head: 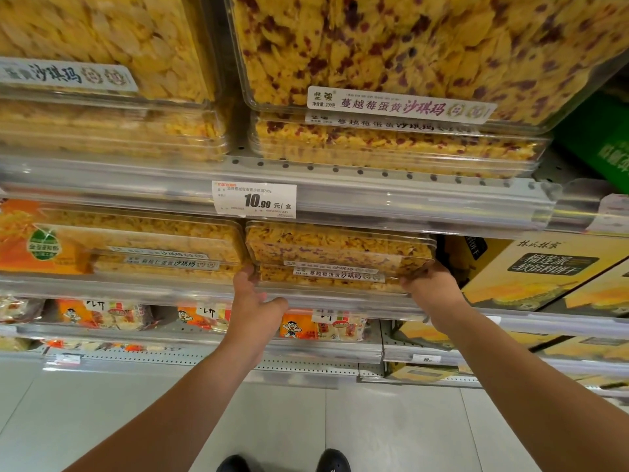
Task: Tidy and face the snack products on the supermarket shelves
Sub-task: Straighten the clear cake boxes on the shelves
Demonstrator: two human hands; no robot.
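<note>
Clear plastic boxes of yellow cranberry-flecked sachima (335,255), stacked 2 high on the middle shelf, gripped at both ends.

Left hand (253,301) at the stack's left end, fingertips tucked out of sight behind the box corner, thumb stretched out along the grey shelf rail (153,287); right hand (430,284) clamped on the right end, fingers curled around the lower corner. Just beside on the left, clear boxes of plain yellow sachima (163,247); on the right, yellow cardboard cartons (531,270). Above, on the perforated shelf edge, white price tag reading 10.90 (254,199), under 2 more cranberry boxes (391,97).
</note>
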